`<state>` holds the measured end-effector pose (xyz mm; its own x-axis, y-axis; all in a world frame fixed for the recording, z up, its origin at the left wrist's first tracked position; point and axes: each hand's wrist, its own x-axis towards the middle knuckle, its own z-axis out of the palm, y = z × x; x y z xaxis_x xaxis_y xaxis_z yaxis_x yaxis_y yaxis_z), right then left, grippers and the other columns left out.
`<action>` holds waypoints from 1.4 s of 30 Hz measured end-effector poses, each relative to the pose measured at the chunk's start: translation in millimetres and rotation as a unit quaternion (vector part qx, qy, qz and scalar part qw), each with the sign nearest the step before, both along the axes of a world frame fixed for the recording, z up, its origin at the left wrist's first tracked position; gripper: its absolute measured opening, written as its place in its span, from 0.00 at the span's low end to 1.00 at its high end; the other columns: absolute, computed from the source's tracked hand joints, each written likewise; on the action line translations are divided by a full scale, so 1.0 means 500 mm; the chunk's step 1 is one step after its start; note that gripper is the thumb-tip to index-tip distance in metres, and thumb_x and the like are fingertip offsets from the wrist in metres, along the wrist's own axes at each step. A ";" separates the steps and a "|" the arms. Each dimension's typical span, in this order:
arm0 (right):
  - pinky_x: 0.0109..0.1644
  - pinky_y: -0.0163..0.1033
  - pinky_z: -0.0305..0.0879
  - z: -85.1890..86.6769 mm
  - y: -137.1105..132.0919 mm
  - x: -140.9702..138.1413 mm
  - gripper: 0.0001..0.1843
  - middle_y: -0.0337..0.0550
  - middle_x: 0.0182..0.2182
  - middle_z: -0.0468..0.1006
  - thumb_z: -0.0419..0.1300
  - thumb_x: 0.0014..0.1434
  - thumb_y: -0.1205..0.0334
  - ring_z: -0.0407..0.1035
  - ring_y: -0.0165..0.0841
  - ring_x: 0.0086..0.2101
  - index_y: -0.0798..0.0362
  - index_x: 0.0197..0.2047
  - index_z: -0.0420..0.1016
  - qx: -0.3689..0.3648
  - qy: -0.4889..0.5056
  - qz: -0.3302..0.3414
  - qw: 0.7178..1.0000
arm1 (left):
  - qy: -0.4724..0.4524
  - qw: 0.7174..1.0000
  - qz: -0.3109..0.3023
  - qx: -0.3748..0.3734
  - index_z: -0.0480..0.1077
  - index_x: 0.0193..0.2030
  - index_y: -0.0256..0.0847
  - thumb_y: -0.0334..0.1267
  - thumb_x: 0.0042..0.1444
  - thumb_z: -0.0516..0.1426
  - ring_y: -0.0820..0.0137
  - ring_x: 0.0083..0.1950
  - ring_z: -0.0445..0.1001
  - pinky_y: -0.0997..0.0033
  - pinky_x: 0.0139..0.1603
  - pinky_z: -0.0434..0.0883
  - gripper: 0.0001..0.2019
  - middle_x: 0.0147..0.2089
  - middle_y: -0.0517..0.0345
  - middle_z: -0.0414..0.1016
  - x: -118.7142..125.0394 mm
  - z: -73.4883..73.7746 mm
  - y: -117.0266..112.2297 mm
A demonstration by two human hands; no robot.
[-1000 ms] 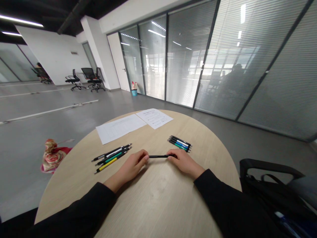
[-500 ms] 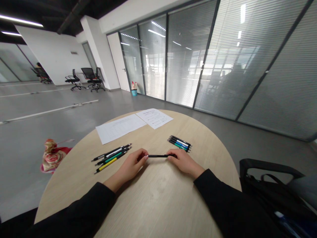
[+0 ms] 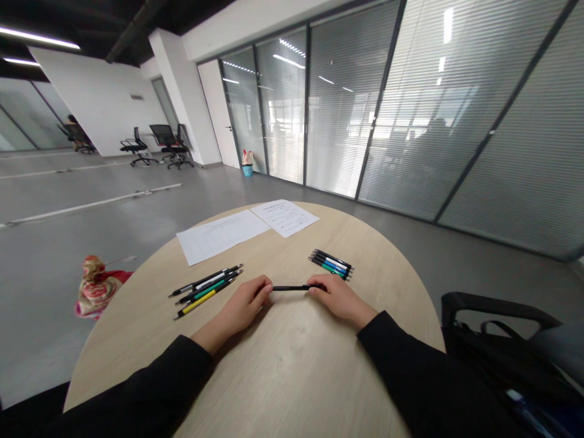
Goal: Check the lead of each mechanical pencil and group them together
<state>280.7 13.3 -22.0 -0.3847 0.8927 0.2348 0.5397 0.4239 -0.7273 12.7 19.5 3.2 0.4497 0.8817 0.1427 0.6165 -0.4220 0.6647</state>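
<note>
Between my hands a black pen (image 3: 291, 288) lies crosswise, just over the table. Its left end is pinched by my left hand (image 3: 249, 300), whose fingers cover that tip. My right hand (image 3: 336, 297) grips the other end, with fingers curled round it. To the left, several pens (image 3: 207, 287) in black, white, green and yellow rest side by side at a slant. Just beyond my right hand is a second row of pens (image 3: 331, 264), black, white, blue and green, partly hidden by that hand.
Two printed paper sheets (image 3: 223, 235) lie at the far side of the round wooden table (image 3: 292, 371). A black chair (image 3: 499, 310) with a bag stands at the right edge. On the floor at left sits a patterned cloth bundle (image 3: 98, 289).
My left fingers have closed a little further over the pen's left tip. The pen, my right hand and the two rows of pens stay in place.
</note>
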 end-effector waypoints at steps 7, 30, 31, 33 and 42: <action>0.46 0.37 0.64 -0.001 0.002 0.000 0.08 0.43 0.38 0.83 0.59 0.64 0.67 0.74 0.36 0.39 0.52 0.40 0.80 0.000 0.002 -0.001 1.000 | 0.007 1.000 0.004 -0.001 0.65 0.28 0.42 0.50 0.69 0.45 0.66 0.31 0.69 0.67 0.35 0.64 0.21 0.28 0.59 0.72 -0.003 -0.006 0.004; 0.45 0.38 0.64 -0.005 0.004 0.004 0.08 0.44 0.38 0.82 0.59 0.63 0.66 0.74 0.36 0.39 0.52 0.41 0.80 0.009 -0.006 -0.028 1.000 | 0.049 0.997 -0.004 0.059 0.67 0.37 0.42 0.41 0.65 0.48 0.63 0.36 0.71 0.64 0.40 0.67 0.10 0.34 0.55 0.73 -0.003 0.002 -0.001; 0.45 0.38 0.64 -0.005 0.004 0.004 0.08 0.44 0.38 0.82 0.59 0.64 0.66 0.74 0.36 0.39 0.52 0.41 0.80 0.009 -0.005 -0.029 1.000 | 0.051 0.997 -0.005 0.060 0.67 0.37 0.42 0.41 0.65 0.48 0.63 0.36 0.71 0.63 0.41 0.67 0.10 0.35 0.54 0.74 -0.003 0.003 -0.002; 0.45 0.39 0.64 -0.005 0.005 0.005 0.08 0.43 0.38 0.83 0.59 0.64 0.65 0.74 0.36 0.39 0.52 0.41 0.81 0.011 -0.005 -0.030 0.999 | 0.055 0.996 -0.003 0.064 0.68 0.38 0.42 0.41 0.66 0.47 0.62 0.38 0.72 0.62 0.43 0.68 0.11 0.37 0.53 0.75 -0.004 0.003 -0.002; 0.44 0.38 0.63 -0.004 0.005 0.005 0.08 0.43 0.37 0.82 0.59 0.64 0.66 0.74 0.36 0.39 0.52 0.41 0.80 0.012 0.001 -0.029 0.999 | 0.046 0.994 -0.001 0.103 0.70 0.42 0.41 0.38 0.64 0.48 0.61 0.41 0.73 0.62 0.46 0.70 0.10 0.40 0.52 0.76 -0.010 -0.011 0.007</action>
<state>283.4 15.8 -23.8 -0.3315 0.9076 0.2575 0.5628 0.4093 -0.7182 7.7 23.1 -2.0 0.4715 0.8369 0.2780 0.6700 -0.5449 0.5041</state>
